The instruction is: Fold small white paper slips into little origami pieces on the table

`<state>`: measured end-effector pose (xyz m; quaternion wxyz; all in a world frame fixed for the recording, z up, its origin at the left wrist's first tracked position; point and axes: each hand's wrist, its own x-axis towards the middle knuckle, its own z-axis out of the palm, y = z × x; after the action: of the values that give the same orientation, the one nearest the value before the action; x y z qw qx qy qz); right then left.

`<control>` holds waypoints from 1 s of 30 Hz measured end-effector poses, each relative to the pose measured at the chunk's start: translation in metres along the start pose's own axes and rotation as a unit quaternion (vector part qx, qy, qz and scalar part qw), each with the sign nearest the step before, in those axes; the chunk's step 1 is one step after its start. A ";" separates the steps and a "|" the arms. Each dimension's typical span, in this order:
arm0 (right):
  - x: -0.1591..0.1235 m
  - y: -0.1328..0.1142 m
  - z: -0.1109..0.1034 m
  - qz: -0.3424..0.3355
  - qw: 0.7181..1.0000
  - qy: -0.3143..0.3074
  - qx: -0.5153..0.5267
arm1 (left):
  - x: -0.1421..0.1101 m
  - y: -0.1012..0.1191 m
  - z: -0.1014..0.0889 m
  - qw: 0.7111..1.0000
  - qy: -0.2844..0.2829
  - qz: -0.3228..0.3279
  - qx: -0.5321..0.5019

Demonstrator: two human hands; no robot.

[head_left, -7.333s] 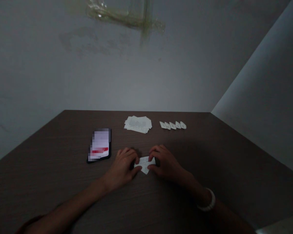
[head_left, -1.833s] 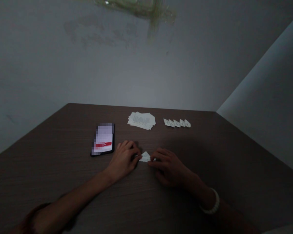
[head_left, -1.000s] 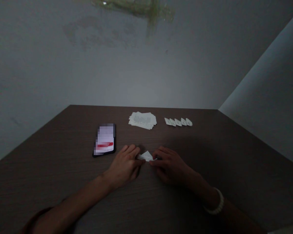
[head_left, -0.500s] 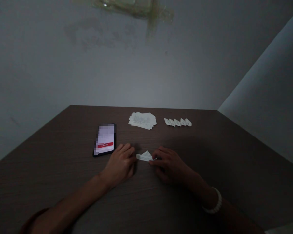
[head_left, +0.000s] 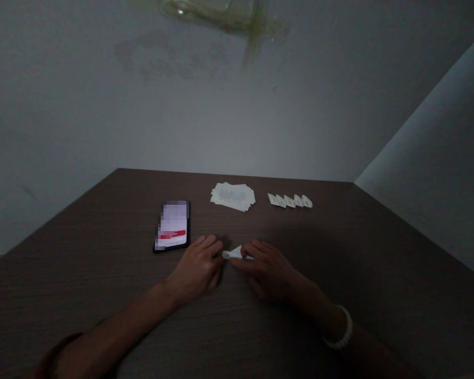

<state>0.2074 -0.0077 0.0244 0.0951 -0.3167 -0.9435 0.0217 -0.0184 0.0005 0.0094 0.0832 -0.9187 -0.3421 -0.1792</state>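
Note:
A small folded piece of paper (head_left: 234, 253), white with printed lines and a pointed top, lies on the table between my hands. My left hand (head_left: 200, 263) has its fingers curled closed at the paper's left end, pinching it there. From the other side my right hand (head_left: 266, 266) presses on the paper, thumb along the lower edge and fingers over the right part, covering much of it. A pale beaded bracelet (head_left: 344, 329) circles my right wrist.
On the brown table (head_left: 237, 337), a phone (head_left: 173, 225) with a lit screen lies left of my left hand. Farther back are a loose stack of printed paper slips (head_left: 233, 196) and a row of several folded papers (head_left: 289, 201). A wall (head_left: 237, 116) stands behind.
My right thumb and fingers have slid left along the folded paper and now cover more of it. My left hand stays at its left end. The whole view has shifted slightly.

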 end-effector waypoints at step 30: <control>-0.011 0.023 0.015 0.127 0.977 0.138 0.098 | 0.001 0.000 0.000 0.997 0.029 -0.046 -0.048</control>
<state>0.2266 0.0038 0.0057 0.2511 -0.4233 -0.8666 0.0824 -0.0178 0.0006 0.0097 0.0404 -0.8995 -0.3721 -0.2256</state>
